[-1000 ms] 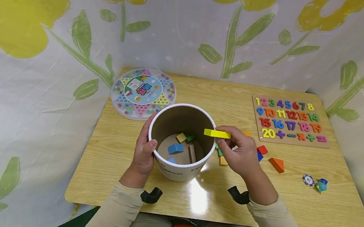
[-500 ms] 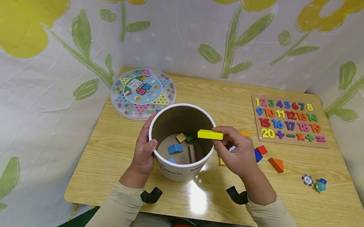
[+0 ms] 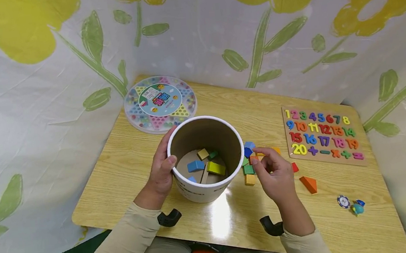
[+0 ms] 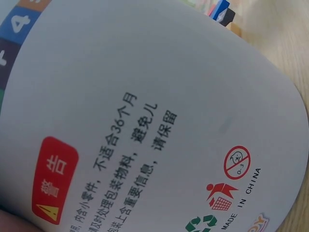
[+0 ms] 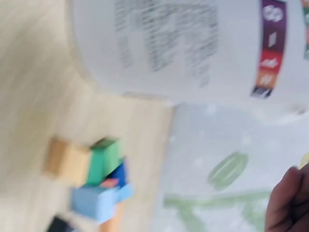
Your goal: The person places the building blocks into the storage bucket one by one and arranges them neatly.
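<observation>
My left hand (image 3: 161,174) grips the white bucket (image 3: 199,193), thumb over the rim and fingers along the outside. Inside lie a yellow block (image 3: 216,168), a blue block (image 3: 195,166), a wooden strip (image 3: 204,174) and several smaller pieces. Printed warnings cover the bucket wall (image 4: 183,67) in the left wrist view. To the bucket's right, my right hand (image 3: 276,175) hovers by a cluster of blocks, fingers loosely bent, with nothing visible between them. Nearest it are a green block (image 3: 248,170), a tan block (image 3: 250,180) and a light blue block (image 5: 94,203).
A round marble game board (image 3: 160,102) lies behind the bucket. Rightward on the table (image 3: 118,172) are a number puzzle board (image 3: 324,135), an orange triangular block (image 3: 308,184), a poker chip (image 3: 343,201) and a small turquoise toy (image 3: 357,208).
My right hand held the yellow block over the bucket rim, then let it go. The block now lies inside against the wooden strip, and the hand has moved right. My left hand stays put.
</observation>
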Demonstrator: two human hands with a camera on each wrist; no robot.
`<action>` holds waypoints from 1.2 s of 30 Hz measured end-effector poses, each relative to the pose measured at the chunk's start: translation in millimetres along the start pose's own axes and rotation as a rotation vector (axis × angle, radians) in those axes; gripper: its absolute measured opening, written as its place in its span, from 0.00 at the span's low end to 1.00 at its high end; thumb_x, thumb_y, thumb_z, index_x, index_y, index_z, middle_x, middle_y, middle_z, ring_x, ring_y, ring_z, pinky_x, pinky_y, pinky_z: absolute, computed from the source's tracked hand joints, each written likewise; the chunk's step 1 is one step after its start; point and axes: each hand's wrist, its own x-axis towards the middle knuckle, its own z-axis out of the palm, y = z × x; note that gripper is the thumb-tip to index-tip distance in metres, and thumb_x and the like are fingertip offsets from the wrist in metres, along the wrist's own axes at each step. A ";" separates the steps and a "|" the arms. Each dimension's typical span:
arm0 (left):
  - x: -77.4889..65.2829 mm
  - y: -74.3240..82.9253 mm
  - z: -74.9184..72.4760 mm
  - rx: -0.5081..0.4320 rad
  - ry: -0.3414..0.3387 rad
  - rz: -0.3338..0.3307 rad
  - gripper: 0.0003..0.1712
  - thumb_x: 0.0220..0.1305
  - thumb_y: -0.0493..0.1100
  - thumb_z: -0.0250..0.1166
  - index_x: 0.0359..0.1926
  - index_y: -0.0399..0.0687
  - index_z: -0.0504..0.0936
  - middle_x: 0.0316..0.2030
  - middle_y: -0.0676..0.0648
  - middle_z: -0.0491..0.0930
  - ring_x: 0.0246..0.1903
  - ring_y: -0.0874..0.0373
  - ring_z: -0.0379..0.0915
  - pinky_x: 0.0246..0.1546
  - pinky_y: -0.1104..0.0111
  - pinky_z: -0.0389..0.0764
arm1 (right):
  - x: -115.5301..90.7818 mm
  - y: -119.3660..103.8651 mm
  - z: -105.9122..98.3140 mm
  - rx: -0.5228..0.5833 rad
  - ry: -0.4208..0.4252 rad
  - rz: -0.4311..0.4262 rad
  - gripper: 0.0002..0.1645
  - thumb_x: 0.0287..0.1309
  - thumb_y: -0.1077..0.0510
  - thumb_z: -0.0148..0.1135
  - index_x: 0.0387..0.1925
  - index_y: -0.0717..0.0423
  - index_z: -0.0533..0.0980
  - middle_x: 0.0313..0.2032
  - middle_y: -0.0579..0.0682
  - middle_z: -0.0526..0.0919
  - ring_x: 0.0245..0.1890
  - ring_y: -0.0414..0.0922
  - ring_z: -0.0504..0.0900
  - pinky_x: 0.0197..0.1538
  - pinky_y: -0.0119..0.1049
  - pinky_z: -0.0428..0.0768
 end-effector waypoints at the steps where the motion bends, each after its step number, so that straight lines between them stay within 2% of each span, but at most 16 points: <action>1: 0.4 0.0 -0.1 0.003 -0.001 0.004 0.43 0.56 0.51 0.53 0.73 0.51 0.53 0.69 0.43 0.55 0.66 0.35 0.45 0.60 0.51 0.58 | -3.0 8.2 -1.9 -0.049 -0.012 0.075 0.15 0.58 0.60 0.61 0.48 0.48 0.78 0.16 0.45 0.70 0.13 0.40 0.65 0.15 0.32 0.64; 4: 1.1 1.3 -0.3 0.011 0.002 0.007 0.42 0.56 0.52 0.54 0.72 0.51 0.54 0.69 0.43 0.55 0.66 0.35 0.46 0.60 0.51 0.58 | -10.3 29.2 -6.7 -0.237 -0.131 0.330 0.20 0.60 0.48 0.60 0.54 0.42 0.75 0.17 0.46 0.71 0.14 0.44 0.66 0.17 0.35 0.64; 7: 1.5 1.9 -0.5 0.010 0.002 0.006 0.41 0.56 0.50 0.53 0.72 0.51 0.55 0.69 0.43 0.55 0.66 0.36 0.46 0.60 0.51 0.58 | -19.0 50.5 -8.6 -0.428 -0.296 0.545 0.31 0.57 0.42 0.60 0.61 0.42 0.68 0.21 0.50 0.74 0.17 0.47 0.69 0.20 0.38 0.66; 9: 1.1 1.7 -0.3 0.002 0.001 0.005 0.41 0.56 0.49 0.52 0.72 0.51 0.55 0.69 0.42 0.55 0.66 0.35 0.46 0.60 0.52 0.58 | -26.0 63.3 -9.1 -0.518 -0.367 0.616 0.39 0.55 0.41 0.61 0.66 0.45 0.63 0.29 0.53 0.79 0.24 0.50 0.76 0.25 0.41 0.72; 11: 1.1 1.4 0.1 -0.005 -0.001 0.008 0.41 0.56 0.48 0.51 0.72 0.50 0.54 0.68 0.41 0.55 0.65 0.34 0.45 0.60 0.52 0.59 | -32.1 74.2 -8.8 -0.573 -0.405 0.668 0.45 0.52 0.38 0.62 0.68 0.47 0.60 0.43 0.59 0.80 0.37 0.56 0.79 0.35 0.48 0.77; 14: 1.0 1.9 0.5 -0.003 0.001 0.008 0.41 0.56 0.48 0.51 0.72 0.50 0.54 0.68 0.41 0.55 0.65 0.34 0.45 0.60 0.52 0.59 | -37.2 84.3 -8.3 -0.626 -0.436 0.711 0.50 0.50 0.34 0.62 0.70 0.48 0.57 0.60 0.63 0.71 0.55 0.63 0.73 0.49 0.59 0.73; 16: 0.8 2.2 0.7 0.001 0.006 0.007 0.41 0.55 0.48 0.51 0.72 0.50 0.55 0.68 0.41 0.55 0.65 0.34 0.46 0.60 0.52 0.59 | -38.0 87.4 -8.4 -0.637 -0.442 0.726 0.50 0.49 0.34 0.62 0.70 0.48 0.57 0.63 0.63 0.67 0.58 0.64 0.69 0.52 0.61 0.70; 22: 0.8 1.0 0.4 0.001 0.004 0.008 0.42 0.55 0.48 0.51 0.72 0.51 0.55 0.68 0.42 0.56 0.65 0.34 0.46 0.59 0.52 0.59 | -35.7 89.2 -9.2 -0.664 -0.419 0.724 0.40 0.53 0.43 0.63 0.65 0.49 0.62 0.58 0.64 0.73 0.54 0.62 0.73 0.49 0.58 0.72; 28: 0.4 -0.6 0.1 0.011 0.000 0.005 0.41 0.56 0.48 0.51 0.72 0.51 0.54 0.68 0.43 0.56 0.66 0.36 0.47 0.60 0.51 0.58 | -36.5 91.7 -11.2 -0.658 -0.390 0.720 0.29 0.56 0.49 0.60 0.59 0.48 0.66 0.49 0.60 0.79 0.45 0.56 0.77 0.44 0.53 0.75; 32: 0.5 -0.5 0.7 0.017 0.003 0.006 0.41 0.55 0.48 0.51 0.72 0.51 0.55 0.68 0.43 0.56 0.65 0.37 0.48 0.60 0.48 0.57 | -37.3 94.2 -12.5 -0.649 -0.370 0.708 0.25 0.56 0.50 0.60 0.56 0.47 0.68 0.41 0.55 0.80 0.38 0.51 0.77 0.38 0.47 0.75; 36: 0.9 0.2 1.4 0.016 0.000 0.007 0.41 0.55 0.49 0.52 0.72 0.52 0.55 0.68 0.43 0.56 0.66 0.37 0.47 0.60 0.48 0.56 | -38.0 96.3 -13.0 -0.644 -0.365 0.693 0.24 0.56 0.51 0.61 0.55 0.47 0.70 0.38 0.53 0.80 0.35 0.49 0.76 0.35 0.44 0.74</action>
